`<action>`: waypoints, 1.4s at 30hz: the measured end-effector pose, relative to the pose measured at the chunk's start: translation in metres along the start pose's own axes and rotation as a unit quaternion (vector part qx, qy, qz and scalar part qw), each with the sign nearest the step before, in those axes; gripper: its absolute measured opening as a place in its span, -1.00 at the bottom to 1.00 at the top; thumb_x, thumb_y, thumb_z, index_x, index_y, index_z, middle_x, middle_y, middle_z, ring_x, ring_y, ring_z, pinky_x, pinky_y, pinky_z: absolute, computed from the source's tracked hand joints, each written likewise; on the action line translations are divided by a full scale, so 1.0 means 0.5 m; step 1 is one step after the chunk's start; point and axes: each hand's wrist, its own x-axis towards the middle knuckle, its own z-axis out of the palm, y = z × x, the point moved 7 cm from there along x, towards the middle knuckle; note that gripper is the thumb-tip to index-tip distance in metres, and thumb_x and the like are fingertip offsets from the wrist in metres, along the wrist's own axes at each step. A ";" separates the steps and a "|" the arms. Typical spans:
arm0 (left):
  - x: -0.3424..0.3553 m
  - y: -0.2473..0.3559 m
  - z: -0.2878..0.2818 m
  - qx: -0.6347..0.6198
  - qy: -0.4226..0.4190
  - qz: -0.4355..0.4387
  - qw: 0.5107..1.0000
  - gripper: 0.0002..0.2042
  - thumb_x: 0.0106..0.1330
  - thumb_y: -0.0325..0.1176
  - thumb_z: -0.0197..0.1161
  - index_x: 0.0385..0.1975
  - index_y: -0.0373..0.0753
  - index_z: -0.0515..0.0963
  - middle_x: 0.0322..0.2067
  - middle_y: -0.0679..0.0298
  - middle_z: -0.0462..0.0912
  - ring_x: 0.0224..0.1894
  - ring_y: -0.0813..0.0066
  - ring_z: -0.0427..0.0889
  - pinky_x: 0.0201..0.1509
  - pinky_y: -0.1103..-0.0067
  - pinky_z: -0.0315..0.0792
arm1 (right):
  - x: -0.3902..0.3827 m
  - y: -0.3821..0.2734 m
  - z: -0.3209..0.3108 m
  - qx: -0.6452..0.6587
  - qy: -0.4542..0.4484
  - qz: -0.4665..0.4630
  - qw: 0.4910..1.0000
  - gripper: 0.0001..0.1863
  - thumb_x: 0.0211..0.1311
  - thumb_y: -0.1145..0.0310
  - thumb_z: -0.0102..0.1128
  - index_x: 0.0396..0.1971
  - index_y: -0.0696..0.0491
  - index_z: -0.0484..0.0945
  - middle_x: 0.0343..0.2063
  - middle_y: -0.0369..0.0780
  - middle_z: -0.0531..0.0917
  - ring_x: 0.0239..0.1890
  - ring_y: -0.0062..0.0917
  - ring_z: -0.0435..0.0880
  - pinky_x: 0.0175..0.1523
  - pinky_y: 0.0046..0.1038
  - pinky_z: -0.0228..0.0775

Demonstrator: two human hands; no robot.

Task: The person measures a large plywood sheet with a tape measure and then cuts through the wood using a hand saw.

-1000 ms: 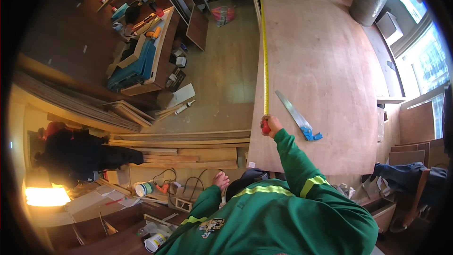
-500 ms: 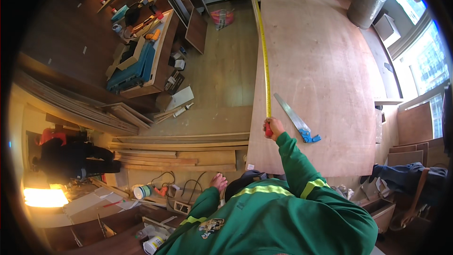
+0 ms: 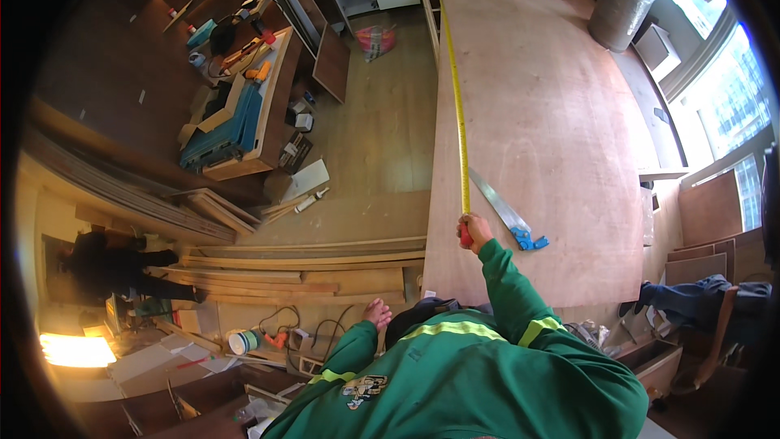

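My right hand (image 3: 478, 232) is closed round a red tape measure (image 3: 465, 236) above the near left part of a large plywood sheet (image 3: 544, 114). Its yellow blade (image 3: 458, 106) is drawn out along the sheet's left side to the far end, where a wooden frame edge shows. Just right of the blade lies a handsaw (image 3: 500, 202) with a blue handle, its tip close to the tape. My left hand (image 3: 377, 314) hangs beside my body below the sheet's near left corner. It holds nothing, and its fingers are loosely apart.
Planks (image 3: 268, 276) are stacked on the floor at left. Tools and a blue case (image 3: 231, 130) crowd a workbench. A wrapped roll (image 3: 630, 0) stands far right. Another person (image 3: 122, 264) in dark clothes is at far left. A paint bucket (image 3: 243, 341) and cables lie near my left.
My right hand has come slightly nearer and to the right with the tape measure, bringing the blade closer to the saw's tip. The other person has shifted position. The view has moved a little.
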 end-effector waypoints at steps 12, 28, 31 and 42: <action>-0.021 0.014 -0.026 0.018 0.018 -0.009 1.000 -0.61 0.28 -0.15 0.07 0.09 0.05 0.24 -0.22 0.28 0.48 -0.23 0.29 0.53 -0.19 0.42 0.44 | 0.015 0.018 0.011 0.016 0.008 0.029 0.999 -0.91 0.06 0.30 -0.06 -0.45 -0.05 0.40 -0.61 -0.31 0.45 -0.61 -0.54 0.46 -0.67 -0.38 0.25; -0.034 -0.010 -0.043 -0.007 0.037 -0.002 0.999 -0.56 0.21 -0.11 0.16 0.08 0.05 0.27 -0.24 0.28 0.49 -0.30 0.35 0.56 -0.34 0.49 0.49 | 0.040 0.041 0.030 0.035 -0.006 0.062 0.997 -0.90 0.08 0.27 -0.10 -0.53 -0.08 0.38 -0.63 -0.32 0.44 -0.61 -0.53 0.44 -0.64 -0.33 0.22; -0.044 -0.011 -0.043 -0.010 0.040 0.000 0.999 -0.57 0.21 -0.11 0.16 0.07 0.05 0.28 -0.25 0.28 0.50 -0.30 0.37 0.56 -0.34 0.50 0.49 | 0.037 0.050 0.036 0.036 -0.009 0.075 0.997 -0.88 0.10 0.24 -0.10 -0.53 -0.09 0.38 -0.63 -0.34 0.44 -0.61 -0.53 0.44 -0.61 -0.34 0.23; -0.054 -0.006 -0.047 -0.024 0.043 0.003 0.999 -0.58 0.22 -0.12 0.15 0.07 0.04 0.29 -0.31 0.31 0.50 -0.34 0.41 0.55 -0.37 0.54 0.50 | 0.048 0.052 0.050 0.054 -0.036 0.094 0.993 -0.89 0.10 0.25 -0.10 -0.50 -0.09 0.37 -0.62 -0.35 0.45 -0.58 -0.53 0.44 -0.56 -0.34 0.25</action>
